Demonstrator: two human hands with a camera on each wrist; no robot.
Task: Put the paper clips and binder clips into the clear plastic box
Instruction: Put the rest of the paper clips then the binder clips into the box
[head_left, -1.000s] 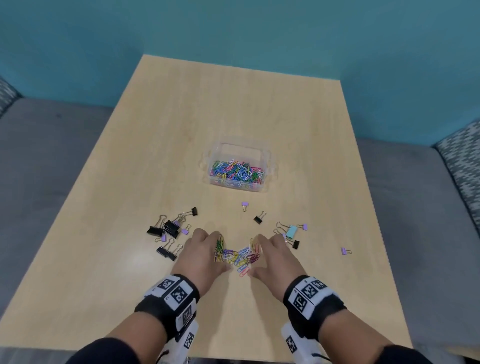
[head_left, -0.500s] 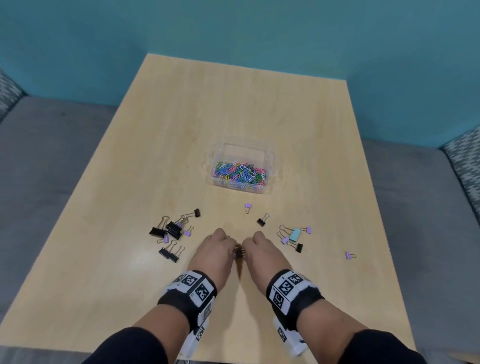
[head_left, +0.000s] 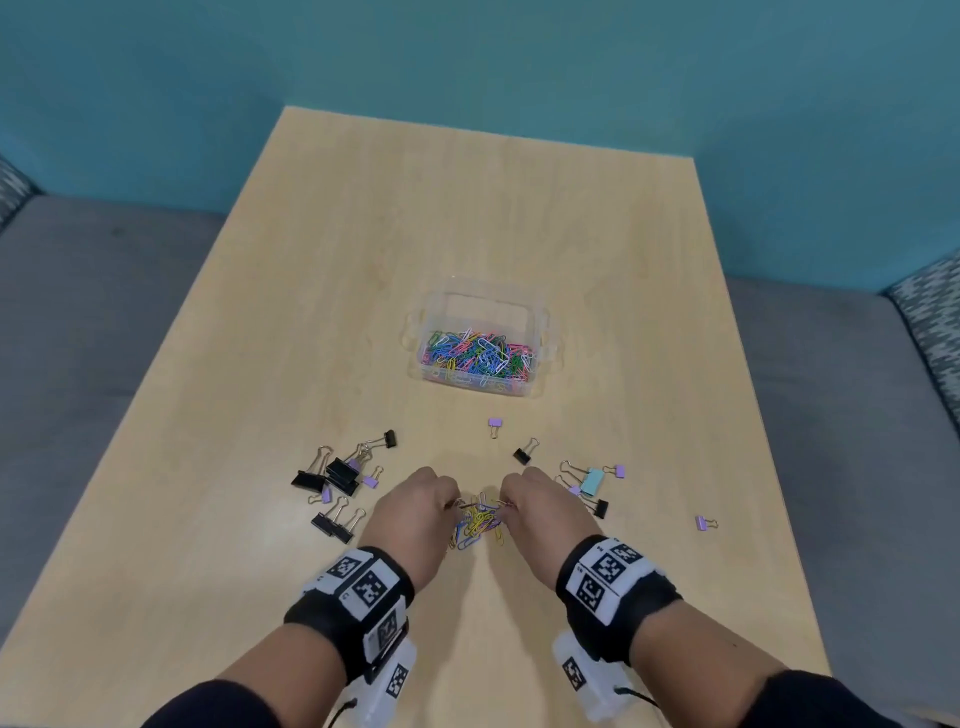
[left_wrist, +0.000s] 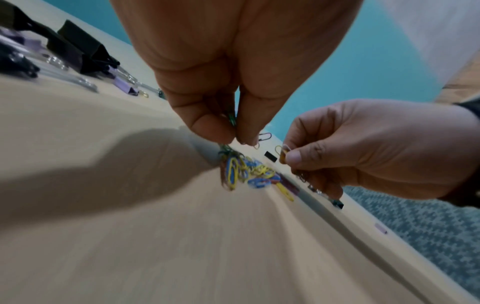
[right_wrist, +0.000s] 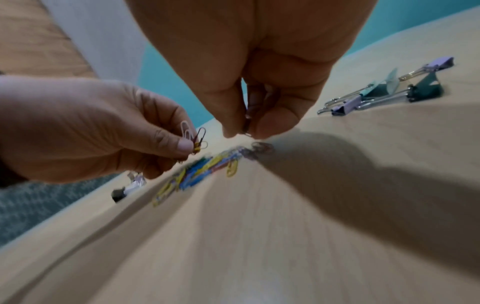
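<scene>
A clear plastic box (head_left: 540, 332) half full of coloured paper clips stands at the table's middle. Near the front, a small heap of loose paper clips (head_left: 480, 522) (left_wrist: 249, 170) (right_wrist: 205, 166) lies between my hands. My left hand (head_left: 421, 512) (left_wrist: 233, 127) pinches a few paper clips just above the heap. My right hand (head_left: 537, 509) (right_wrist: 244, 125) pinches a few more opposite it. Black and purple binder clips (head_left: 337, 478) lie to the left. A teal binder clip (head_left: 592, 480) with small purple and black ones lies to the right.
Single binder clips sit apart: a purple one (head_left: 495, 425) and a black one (head_left: 523, 453) between hands and box, another purple one (head_left: 704, 523) far right. The wooden table (head_left: 467, 218) is ringed by grey seating and a teal wall.
Both hands swept inward, bunched the spread clips into a heap, closed over it, and now lift slightly apart, each pinching some clips. The head view shifted a little.
</scene>
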